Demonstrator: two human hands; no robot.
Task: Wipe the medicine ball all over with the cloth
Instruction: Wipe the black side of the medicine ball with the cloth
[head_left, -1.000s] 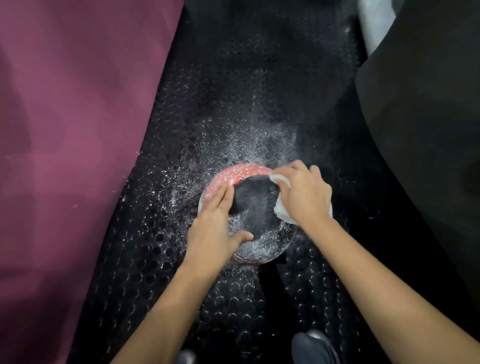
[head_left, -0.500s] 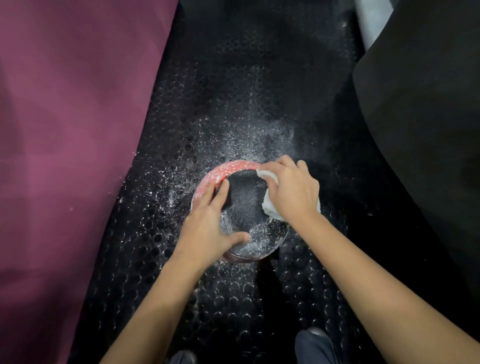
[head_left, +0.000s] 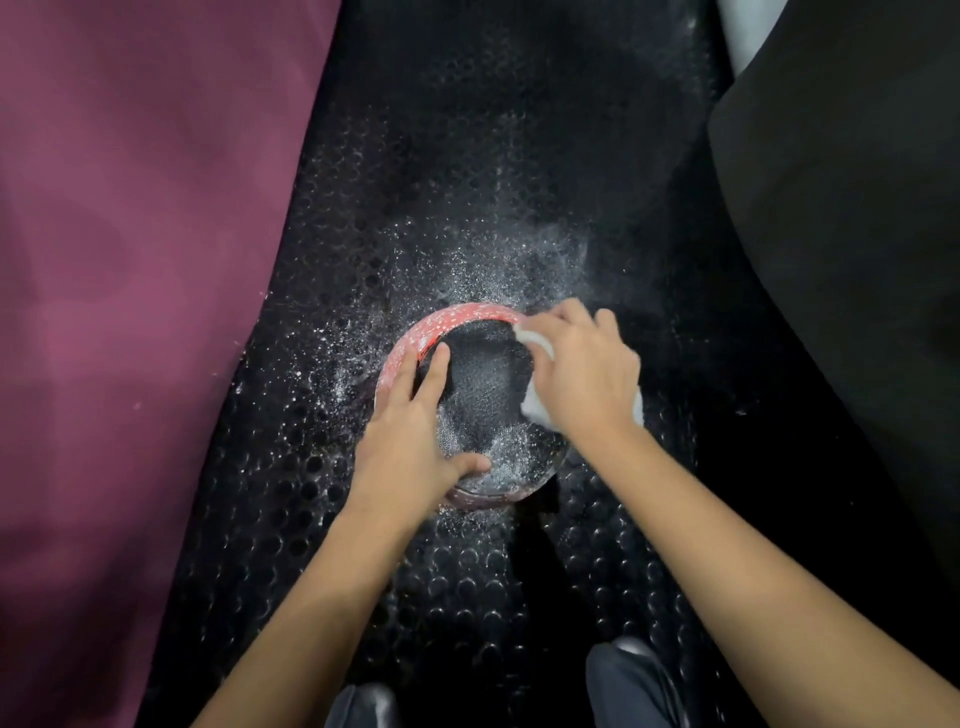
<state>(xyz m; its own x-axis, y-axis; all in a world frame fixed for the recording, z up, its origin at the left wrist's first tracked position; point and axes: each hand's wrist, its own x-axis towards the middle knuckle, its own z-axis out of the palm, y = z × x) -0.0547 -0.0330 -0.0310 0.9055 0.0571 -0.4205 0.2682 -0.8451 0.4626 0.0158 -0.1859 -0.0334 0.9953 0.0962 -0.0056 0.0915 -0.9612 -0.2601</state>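
The medicine ball (head_left: 480, 395) sits on a black studded floor mat (head_left: 467, 156), roughly in the middle of the view, just ahead of the person's knees (head_left: 631, 686). Its top is black and textured, with a red band speckled white curving round the far and left edge. The left hand (head_left: 410, 441) lies on the ball's left side — fingers straight and flat along the red band and the black surface, thumb stretched across the near part of the ball, so its grip is wide and only steadies the ball. The right hand (head_left: 582, 374) is on the ball's right side, its fingers curled over a white cloth (head_left: 535, 405); this grip holds the cloth bunched against the ball, with white folds showing at the fingertips, below the palm and past the wrist. The hand is slightly blurred. Fine white specks lie scattered over the near part of the ball and over the mat around it — thickest beyond the ball and to its left. A purple mat (head_left: 130, 312) covers the floor on the left, and a smooth black pad (head_left: 857, 260) fills the right side, both well apart from the ball.
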